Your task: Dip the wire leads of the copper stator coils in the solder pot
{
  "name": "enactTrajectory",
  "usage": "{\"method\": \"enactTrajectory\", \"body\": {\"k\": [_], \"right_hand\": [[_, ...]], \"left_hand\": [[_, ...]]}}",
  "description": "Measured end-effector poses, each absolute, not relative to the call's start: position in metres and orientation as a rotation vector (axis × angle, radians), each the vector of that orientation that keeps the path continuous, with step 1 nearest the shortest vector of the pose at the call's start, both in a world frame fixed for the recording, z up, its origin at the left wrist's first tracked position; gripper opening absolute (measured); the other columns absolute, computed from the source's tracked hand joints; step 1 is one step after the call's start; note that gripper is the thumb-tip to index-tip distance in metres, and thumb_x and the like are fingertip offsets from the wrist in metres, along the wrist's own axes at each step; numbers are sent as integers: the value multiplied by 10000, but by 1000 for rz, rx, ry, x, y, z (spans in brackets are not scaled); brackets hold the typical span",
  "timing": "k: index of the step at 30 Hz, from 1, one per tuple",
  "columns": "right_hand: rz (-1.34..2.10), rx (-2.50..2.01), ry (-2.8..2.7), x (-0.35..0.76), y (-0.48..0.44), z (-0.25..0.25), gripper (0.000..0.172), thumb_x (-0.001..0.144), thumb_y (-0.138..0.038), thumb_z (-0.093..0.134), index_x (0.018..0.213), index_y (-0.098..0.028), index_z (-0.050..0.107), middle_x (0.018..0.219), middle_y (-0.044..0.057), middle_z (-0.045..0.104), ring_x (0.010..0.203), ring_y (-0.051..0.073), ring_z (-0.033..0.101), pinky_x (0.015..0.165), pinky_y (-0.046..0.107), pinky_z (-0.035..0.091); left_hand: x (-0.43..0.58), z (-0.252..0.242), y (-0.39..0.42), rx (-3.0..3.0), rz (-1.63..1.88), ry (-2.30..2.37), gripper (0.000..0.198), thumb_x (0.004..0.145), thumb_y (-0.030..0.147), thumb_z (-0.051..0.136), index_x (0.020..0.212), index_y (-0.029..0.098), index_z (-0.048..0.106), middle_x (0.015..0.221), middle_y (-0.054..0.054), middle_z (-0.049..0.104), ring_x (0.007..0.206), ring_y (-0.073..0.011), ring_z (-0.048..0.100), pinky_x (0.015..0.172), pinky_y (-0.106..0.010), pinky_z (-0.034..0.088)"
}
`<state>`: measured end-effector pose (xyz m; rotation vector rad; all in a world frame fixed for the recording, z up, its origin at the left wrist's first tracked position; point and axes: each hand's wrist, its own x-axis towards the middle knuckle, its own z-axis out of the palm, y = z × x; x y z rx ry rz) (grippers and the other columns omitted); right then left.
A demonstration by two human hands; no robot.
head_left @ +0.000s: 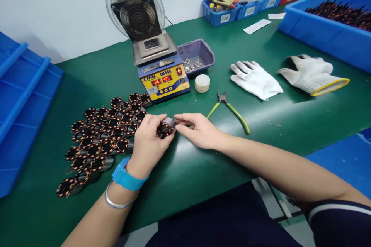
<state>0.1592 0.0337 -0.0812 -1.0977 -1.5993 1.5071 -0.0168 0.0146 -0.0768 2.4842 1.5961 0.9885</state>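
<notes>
My left hand (152, 139) is wrapped round a motor stator (166, 127), a metal ring with copper windings inside, held just above the table. At the stator's right edge, the fingers of my right hand (197, 129) are pinched together; whatever they grip, perhaps a wire end, is too small to make out. To the left of my left hand stand rows of similar stators (108, 123), several with thin wire ends sticking out. Green-handled cutting pliers (222, 98) lie with handles apart beyond my right hand.
Behind my hands is a solder pot (165, 81) with lit red digits. Around it are a purple tray (199, 52) and a round white tin (202, 83). White gloves (256, 79) lie right. Blue bins (217, 17) stand behind; a large blue crate (313, 27) holds dark copper parts.
</notes>
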Motion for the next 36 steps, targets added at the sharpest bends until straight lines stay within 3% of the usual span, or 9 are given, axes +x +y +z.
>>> {"method": "enactTrajectory", "body": {"k": [3,8,11,15,19,24,27,30,36], "right_hand": [[1434,-1043,-1750,160,27,-80,228,892,-189,519,1034,-135,688,1035,79,719,1000,209,669,859,326,536],[1330,-1068,-1840,162,22,-76,86,843,-152,577,850,-142,662,810,30,707,730,143,655,711,264,510],[1295,-1121,-1753,163,26,-77,124,856,-178,583,747,-137,626,718,19,666,647,120,607,636,246,481],[1372,-1133,-1688,163,30,-78,225,781,-274,716,933,-118,656,918,55,693,742,135,630,657,251,492],[1529,-982,-1664,165,35,-79,222,781,-265,697,934,-108,669,885,50,697,756,131,628,715,267,506],[1592,-976,-1459,169,42,-76,303,723,-300,739,946,-106,672,864,52,703,720,128,637,697,271,524],[1615,-952,-1412,169,42,-74,341,675,-326,777,926,-116,681,864,47,711,729,128,644,717,271,530],[1647,-954,-1345,169,46,-75,402,625,-355,814,926,-121,687,864,48,716,738,132,656,727,269,538],[1504,-975,-1501,177,41,-73,440,699,-449,784,993,-135,692,959,93,738,817,191,705,763,317,574]], "left_hand": [[-19,-79,16,2494,916,1659,261,782,209,667,1032,139,640,868,-42,581,786,-168,593,714,-283,518],[-21,-81,15,2486,782,1718,231,749,193,661,977,163,641,820,-25,533,740,-170,562,668,-283,498],[-20,-81,13,2505,777,1685,230,774,221,656,993,153,632,823,-31,529,745,-175,558,673,-292,498],[-17,-80,11,2567,825,1513,241,833,231,601,1056,142,609,885,-55,569,805,-189,587,702,-301,512],[-16,-76,10,2649,877,1457,278,884,258,560,1128,126,578,962,-82,614,865,-197,614,724,-295,511],[-15,-65,5,2629,953,1520,258,859,423,629,839,170,580,759,-22,601,687,-155,579,615,-269,450],[-12,-61,3,2463,1025,1440,260,884,369,591,720,177,528,654,5,553,580,-118,512,556,-252,400],[-11,-63,9,2195,1093,1381,263,912,277,520,666,181,512,582,16,520,516,-101,479,516,-241,375],[-13,-65,19,1712,1567,1508,338,933,398,480,660,199,469,583,15,521,523,-107,497,520,-247,426]]}}
